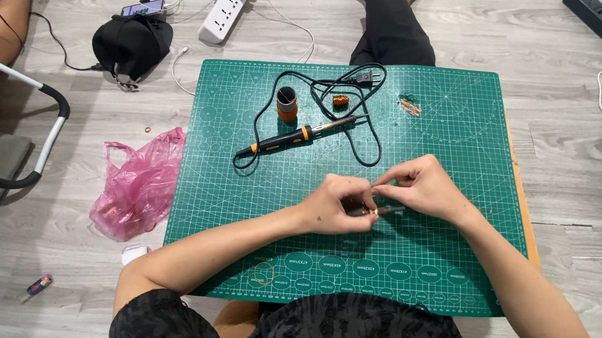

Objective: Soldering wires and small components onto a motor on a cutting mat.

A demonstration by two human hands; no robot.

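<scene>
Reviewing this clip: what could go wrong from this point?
The small part pinched between left hand and right hand might slip and be lost on the green mat. The soldering iron lies close ahead; a forward reach could snag its looped black cord and drag the iron.

The cutting mat [463, 264] is dark green, ruled with a pale grid and rows of pale ovals. On it the soldering iron [290, 138] is black with orange bands, its cord [369, 135] black, and the small spool [287, 105] is orange and black. The plastic bag [138, 186] is pink. The floor [526, 22] is grey woodgrain. The power strip [229, 5] is white.
</scene>
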